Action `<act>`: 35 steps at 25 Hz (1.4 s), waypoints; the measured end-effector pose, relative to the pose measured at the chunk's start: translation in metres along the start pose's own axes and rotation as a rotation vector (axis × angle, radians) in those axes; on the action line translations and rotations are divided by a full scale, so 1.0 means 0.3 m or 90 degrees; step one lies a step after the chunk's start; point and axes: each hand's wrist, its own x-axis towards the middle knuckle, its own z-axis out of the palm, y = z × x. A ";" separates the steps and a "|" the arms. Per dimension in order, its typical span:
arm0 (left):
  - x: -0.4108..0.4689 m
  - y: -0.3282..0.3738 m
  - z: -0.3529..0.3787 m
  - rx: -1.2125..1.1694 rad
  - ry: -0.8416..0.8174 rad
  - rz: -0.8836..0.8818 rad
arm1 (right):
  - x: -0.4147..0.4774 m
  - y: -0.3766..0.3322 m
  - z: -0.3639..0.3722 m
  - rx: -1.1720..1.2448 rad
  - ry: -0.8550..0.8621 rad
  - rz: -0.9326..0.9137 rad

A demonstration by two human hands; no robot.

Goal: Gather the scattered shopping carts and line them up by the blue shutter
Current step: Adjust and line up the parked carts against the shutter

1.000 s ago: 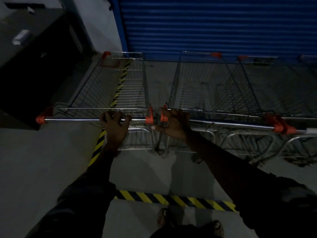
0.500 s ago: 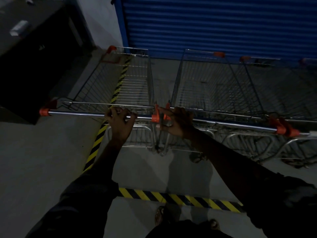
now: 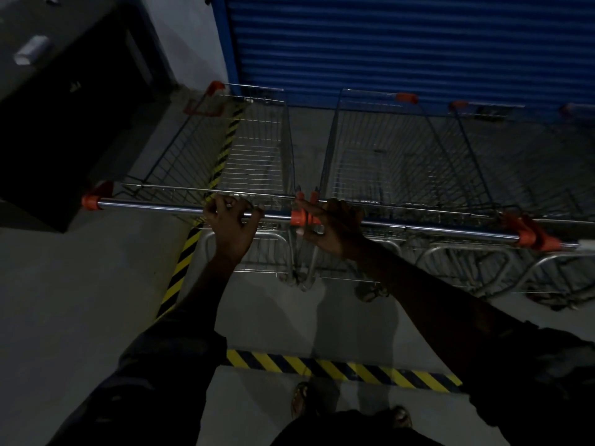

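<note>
Head camera looks down past my forearms at three wire shopping carts standing side by side, noses toward the blue shutter (image 3: 402, 43), which fills the frame from 12 to 2 o'clock. My left hand (image 3: 231, 226) grips the left cart's handle (image 3: 154, 206), fingers (image 3: 225, 206) curled over the chrome bar a little short of its right orange end cap. The left cart (image 3: 257, 149) sits at 11 o'clock from my hands, its far corner near the shutter's blue frame. My right hand (image 3: 335, 230) holds the middle cart's handle (image 3: 450, 231) at its left end, fingers over the bar, thumb beneath, index finger stretched across the orange caps where the two handles meet. The middle cart (image 3: 370, 156) lies at 12 o'clock, just beside the left one, with a gap between their baskets. A third cart (image 3: 515, 162) stands at 2 o'clock, close against the middle one. On the grey floor (image 3: 80, 300), one strip of yellow-and-black hazard tape (image 3: 183, 262) runs under the left cart, and another crosses at 6 o'clock, just ahead of my sandalled feet (image 3: 302, 400). A dark cabinet (image 3: 64, 123) stands at 10 o'clock.
</note>
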 end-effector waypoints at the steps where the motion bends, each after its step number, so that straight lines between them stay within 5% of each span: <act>1: -0.006 0.004 0.004 0.014 0.006 0.010 | -0.003 0.001 0.004 0.009 0.007 0.007; 22: -0.014 0.036 -0.037 0.163 0.009 0.096 | -0.022 0.022 0.045 0.033 0.049 0.011; 35: -0.074 0.042 -0.049 0.141 -0.037 0.014 | -0.030 0.018 0.017 0.052 0.063 -0.050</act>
